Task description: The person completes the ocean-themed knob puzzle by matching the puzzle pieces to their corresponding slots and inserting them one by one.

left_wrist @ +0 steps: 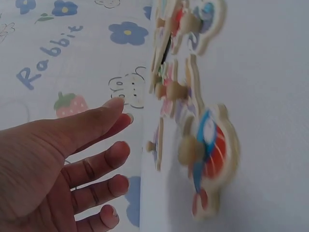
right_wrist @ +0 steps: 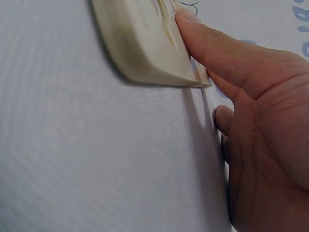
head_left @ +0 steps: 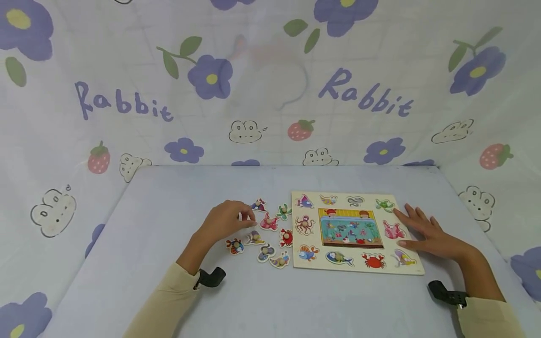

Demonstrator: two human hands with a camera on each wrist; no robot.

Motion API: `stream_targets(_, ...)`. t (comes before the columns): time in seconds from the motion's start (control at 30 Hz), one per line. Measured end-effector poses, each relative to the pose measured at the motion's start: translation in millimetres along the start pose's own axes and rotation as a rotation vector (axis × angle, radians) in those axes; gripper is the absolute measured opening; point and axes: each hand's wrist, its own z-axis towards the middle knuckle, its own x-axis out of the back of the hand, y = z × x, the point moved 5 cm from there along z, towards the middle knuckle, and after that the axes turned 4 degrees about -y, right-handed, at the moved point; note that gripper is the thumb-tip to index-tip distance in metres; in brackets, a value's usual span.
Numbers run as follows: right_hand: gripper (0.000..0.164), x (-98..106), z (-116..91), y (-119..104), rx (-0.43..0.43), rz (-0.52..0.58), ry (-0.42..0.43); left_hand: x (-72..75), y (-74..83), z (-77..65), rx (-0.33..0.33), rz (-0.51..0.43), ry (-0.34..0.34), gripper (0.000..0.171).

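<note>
My left hand [head_left: 228, 219] hovers over a loose group of knobbed wooden puzzle pieces, its fingers slightly bent with nothing between them. Beneath and around it lie a striped orange-blue fish piece [head_left: 234, 246], a pink piece [head_left: 268, 222], a purple fish piece [head_left: 258, 204] and a red crab piece [head_left: 286, 237]. In the left wrist view, the fish piece [left_wrist: 212, 154] stands apart from the fingertips. My right hand [head_left: 435, 234] rests at the right edge of the puzzle board [head_left: 357, 278], fingers spread. The right wrist view has its thumb [right_wrist: 212, 36] touching the board.
A green piece [head_left: 283, 211], a grey piece [head_left: 266, 253] and a yellowish piece [head_left: 279, 259] lie left of the board. Sea-animal pictures ring the board's aquarium scene [head_left: 351, 228]. A patterned curtain [head_left: 270, 94] hangs behind the white table [head_left: 338, 305].
</note>
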Motion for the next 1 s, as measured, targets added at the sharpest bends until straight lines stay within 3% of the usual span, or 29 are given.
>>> stream_targets(0.2,0.095,-1,-1,0,0.002,-0.007,0.003,0.8,-16.4,-16.7,-0.019,-0.045,-0.037,0.004)
stream_targets(0.33,0.096,0,-1,-2,0.006,-0.001,0.007,-0.5,-20.7,-25.2,-0.099,-0.079,-0.076,0.006)
stream_targets(0.5,0.095,1,-1,-2,0.004,0.004,0.004,-7.4,-23.3,-33.6,-0.193,-0.158,-0.178,0.009)
stream_targets(0.73,0.095,-1,0,1,0.003,0.006,0.008,-14.7,-29.0,-39.2,-0.201,-0.151,-0.23,0.013)
stream_targets(1.0,0.095,0,2,4,0.0,-0.002,0.006,-14.4,-30.2,-41.8,-0.191,-0.15,-0.207,0.014)
